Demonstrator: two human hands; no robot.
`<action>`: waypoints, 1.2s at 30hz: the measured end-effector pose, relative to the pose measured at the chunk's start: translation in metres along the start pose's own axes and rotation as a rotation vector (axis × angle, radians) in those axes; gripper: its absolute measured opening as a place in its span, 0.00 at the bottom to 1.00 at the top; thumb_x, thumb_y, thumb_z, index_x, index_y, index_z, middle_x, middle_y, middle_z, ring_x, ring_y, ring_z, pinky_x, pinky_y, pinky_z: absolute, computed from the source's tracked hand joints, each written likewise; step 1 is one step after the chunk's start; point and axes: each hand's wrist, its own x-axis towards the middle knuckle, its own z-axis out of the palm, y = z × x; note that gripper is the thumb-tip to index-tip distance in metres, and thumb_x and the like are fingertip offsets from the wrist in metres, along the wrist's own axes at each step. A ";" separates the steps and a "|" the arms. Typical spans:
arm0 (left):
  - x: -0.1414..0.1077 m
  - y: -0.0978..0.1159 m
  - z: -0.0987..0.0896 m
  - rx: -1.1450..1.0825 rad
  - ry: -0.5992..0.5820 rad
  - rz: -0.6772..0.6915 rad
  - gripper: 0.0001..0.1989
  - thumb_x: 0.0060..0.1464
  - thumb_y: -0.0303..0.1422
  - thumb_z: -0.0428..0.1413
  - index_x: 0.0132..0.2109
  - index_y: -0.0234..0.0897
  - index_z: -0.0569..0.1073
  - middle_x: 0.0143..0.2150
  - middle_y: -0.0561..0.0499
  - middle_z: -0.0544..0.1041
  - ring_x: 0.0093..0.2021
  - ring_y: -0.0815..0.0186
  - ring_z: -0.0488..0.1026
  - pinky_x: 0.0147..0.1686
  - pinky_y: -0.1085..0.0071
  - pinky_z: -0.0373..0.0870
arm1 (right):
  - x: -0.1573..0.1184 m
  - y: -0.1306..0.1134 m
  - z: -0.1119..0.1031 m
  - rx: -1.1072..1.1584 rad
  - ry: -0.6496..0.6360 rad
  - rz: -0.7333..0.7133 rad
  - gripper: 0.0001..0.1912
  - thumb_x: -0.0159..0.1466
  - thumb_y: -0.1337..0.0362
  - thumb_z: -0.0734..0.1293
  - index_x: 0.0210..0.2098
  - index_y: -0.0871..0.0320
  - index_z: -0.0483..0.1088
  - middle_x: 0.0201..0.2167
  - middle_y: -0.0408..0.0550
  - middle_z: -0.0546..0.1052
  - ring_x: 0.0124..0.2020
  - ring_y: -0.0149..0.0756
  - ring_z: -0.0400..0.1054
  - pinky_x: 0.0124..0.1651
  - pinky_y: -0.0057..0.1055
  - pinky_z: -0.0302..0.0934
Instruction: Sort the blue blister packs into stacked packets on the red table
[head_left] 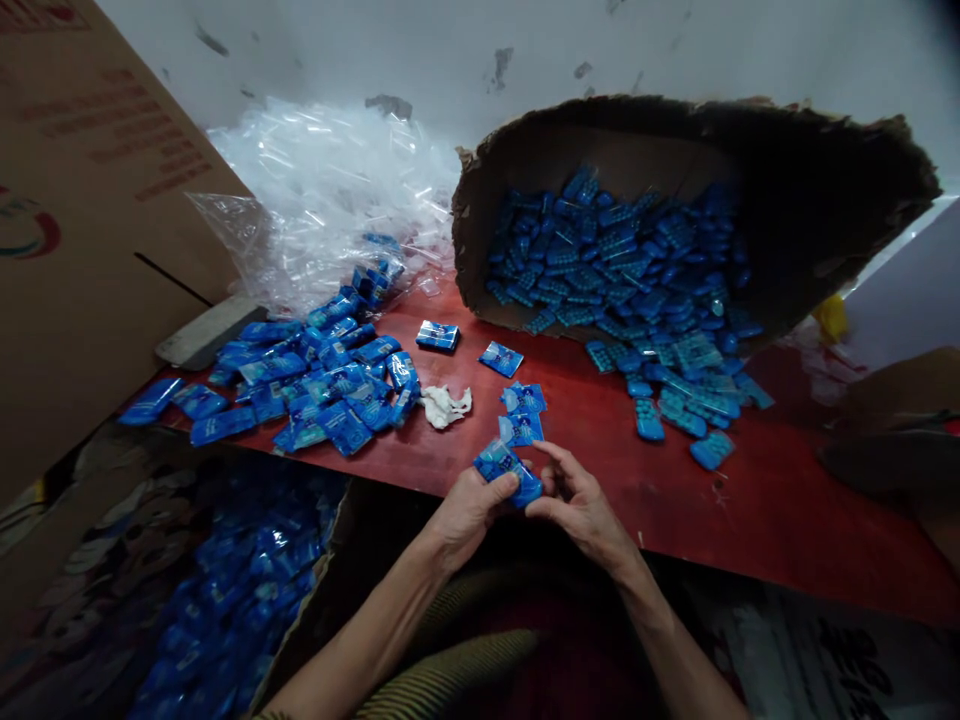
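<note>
Hands [466, 508] at blue packet [526, 486], label [491, 460] unreadable, carton [82, 270] with blurred red lettering [169, 165]

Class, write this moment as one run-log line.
left hand: holds blue packet | right hand: at packet's right end | red table: packet pile left, torn carton right

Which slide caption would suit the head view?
Left hand holding a blue packet, right hand beside it, at a red tabletop strewn with more blue packets.
</note>
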 end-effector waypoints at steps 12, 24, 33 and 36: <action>0.001 -0.004 0.002 -0.077 -0.100 -0.071 0.14 0.46 0.34 0.56 0.40 0.30 0.72 0.35 0.45 0.76 0.35 0.66 0.71 0.41 0.69 0.64 | 0.001 -0.007 0.000 0.153 -0.101 0.052 0.31 0.49 0.66 0.70 0.51 0.47 0.60 0.33 0.40 0.63 0.28 0.26 0.57 0.32 0.23 0.56; 0.000 -0.007 0.005 -0.128 -0.098 -0.105 0.15 0.48 0.32 0.55 0.44 0.29 0.71 0.39 0.42 0.75 0.40 0.64 0.71 0.44 0.68 0.63 | 0.002 -0.002 0.000 0.213 -0.076 0.099 0.36 0.46 0.69 0.70 0.53 0.49 0.57 0.31 0.37 0.64 0.26 0.23 0.58 0.32 0.22 0.56; 0.001 -0.015 -0.001 -0.262 -0.215 -0.117 0.13 0.49 0.30 0.54 0.43 0.30 0.70 0.36 0.44 0.76 0.38 0.68 0.72 0.43 0.74 0.62 | -0.002 0.001 0.003 0.252 -0.047 0.073 0.34 0.46 0.66 0.71 0.51 0.50 0.60 0.34 0.40 0.68 0.33 0.28 0.64 0.38 0.25 0.60; 0.000 -0.016 -0.002 -0.291 -0.238 -0.134 0.13 0.48 0.30 0.55 0.42 0.30 0.70 0.37 0.44 0.76 0.39 0.66 0.72 0.43 0.73 0.63 | -0.004 0.001 0.006 0.235 -0.062 0.083 0.33 0.47 0.65 0.71 0.51 0.50 0.60 0.34 0.40 0.70 0.32 0.29 0.65 0.37 0.25 0.61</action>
